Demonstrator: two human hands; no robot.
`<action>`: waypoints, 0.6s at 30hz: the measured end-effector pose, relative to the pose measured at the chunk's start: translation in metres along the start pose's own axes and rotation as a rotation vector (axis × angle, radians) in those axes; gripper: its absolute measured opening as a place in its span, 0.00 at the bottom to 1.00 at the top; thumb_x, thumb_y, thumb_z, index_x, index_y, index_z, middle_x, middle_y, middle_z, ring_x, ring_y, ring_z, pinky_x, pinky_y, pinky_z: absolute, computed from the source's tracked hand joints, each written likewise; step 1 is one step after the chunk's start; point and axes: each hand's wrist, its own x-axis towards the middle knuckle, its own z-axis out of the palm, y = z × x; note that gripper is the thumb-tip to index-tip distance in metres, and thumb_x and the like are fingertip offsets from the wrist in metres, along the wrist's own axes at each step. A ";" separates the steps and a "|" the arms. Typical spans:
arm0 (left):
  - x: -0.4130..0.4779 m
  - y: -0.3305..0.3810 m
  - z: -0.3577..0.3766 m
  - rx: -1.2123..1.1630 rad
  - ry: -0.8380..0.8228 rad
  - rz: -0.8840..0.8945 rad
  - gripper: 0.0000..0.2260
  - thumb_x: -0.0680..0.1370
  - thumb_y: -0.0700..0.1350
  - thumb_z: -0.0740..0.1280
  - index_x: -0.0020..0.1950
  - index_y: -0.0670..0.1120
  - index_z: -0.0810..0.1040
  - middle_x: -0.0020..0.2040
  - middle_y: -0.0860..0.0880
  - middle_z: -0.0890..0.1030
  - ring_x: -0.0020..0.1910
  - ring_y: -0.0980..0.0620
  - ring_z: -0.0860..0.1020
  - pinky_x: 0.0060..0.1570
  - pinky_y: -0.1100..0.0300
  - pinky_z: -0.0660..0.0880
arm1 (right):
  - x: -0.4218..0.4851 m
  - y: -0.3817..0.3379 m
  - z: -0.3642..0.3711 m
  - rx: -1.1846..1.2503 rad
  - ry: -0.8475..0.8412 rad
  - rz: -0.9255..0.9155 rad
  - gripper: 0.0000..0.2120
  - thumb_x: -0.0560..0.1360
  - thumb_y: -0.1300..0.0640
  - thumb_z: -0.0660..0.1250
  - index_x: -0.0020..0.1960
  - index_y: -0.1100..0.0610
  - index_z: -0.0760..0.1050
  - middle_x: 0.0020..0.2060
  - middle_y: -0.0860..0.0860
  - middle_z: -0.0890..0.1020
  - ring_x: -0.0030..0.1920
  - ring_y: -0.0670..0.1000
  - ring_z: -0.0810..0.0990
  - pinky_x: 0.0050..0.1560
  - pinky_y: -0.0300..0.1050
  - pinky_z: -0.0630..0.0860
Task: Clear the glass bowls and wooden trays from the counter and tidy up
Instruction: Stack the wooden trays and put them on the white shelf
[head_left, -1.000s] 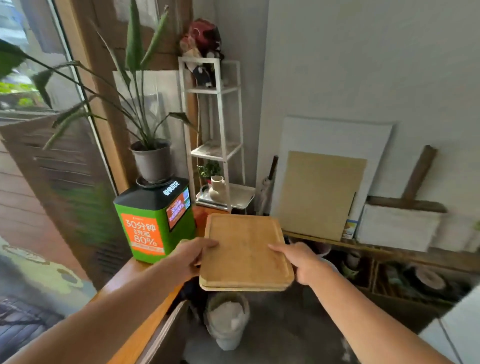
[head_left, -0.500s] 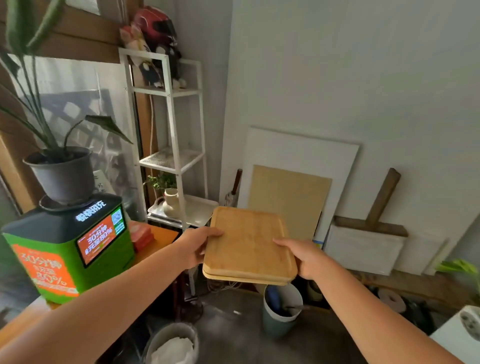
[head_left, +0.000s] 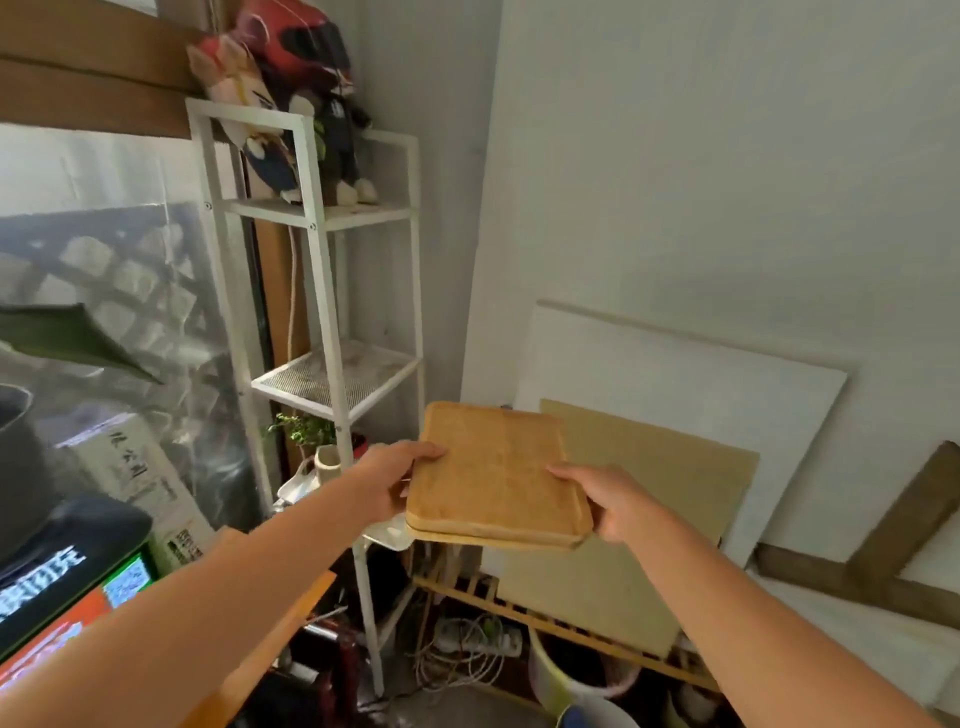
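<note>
The stack of wooden trays (head_left: 496, 475) is gripped at its side edges, the left hand (head_left: 387, 486) closed on one, the right hand (head_left: 610, 501) on the other. Since a second ago it has been carried from beside the green machine (head_left: 67, 587) toward the white shelf unit (head_left: 322, 332), now just beyond the left hand. Stowing there is judged imminent; no glass bowls are visible.
</note>
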 end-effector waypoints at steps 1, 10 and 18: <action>0.012 0.008 -0.001 -0.003 0.013 0.001 0.19 0.70 0.40 0.77 0.58 0.39 0.77 0.57 0.37 0.81 0.51 0.41 0.75 0.61 0.41 0.75 | 0.015 -0.008 0.005 -0.001 -0.013 0.008 0.21 0.68 0.59 0.79 0.56 0.66 0.77 0.49 0.62 0.84 0.47 0.60 0.85 0.49 0.57 0.82; 0.108 0.064 -0.015 -0.052 0.127 0.030 0.08 0.73 0.39 0.74 0.46 0.40 0.76 0.31 0.45 0.72 0.30 0.49 0.67 0.36 0.54 0.76 | 0.154 -0.090 0.045 -0.063 -0.214 0.003 0.16 0.69 0.61 0.77 0.53 0.66 0.78 0.45 0.61 0.84 0.43 0.58 0.84 0.36 0.50 0.79; 0.210 0.096 -0.027 -0.191 0.410 0.092 0.16 0.72 0.38 0.75 0.57 0.38 0.75 0.45 0.41 0.80 0.39 0.44 0.79 0.42 0.49 0.79 | 0.309 -0.165 0.113 -0.284 -0.443 0.000 0.20 0.70 0.62 0.77 0.58 0.67 0.75 0.53 0.62 0.81 0.52 0.62 0.81 0.47 0.56 0.78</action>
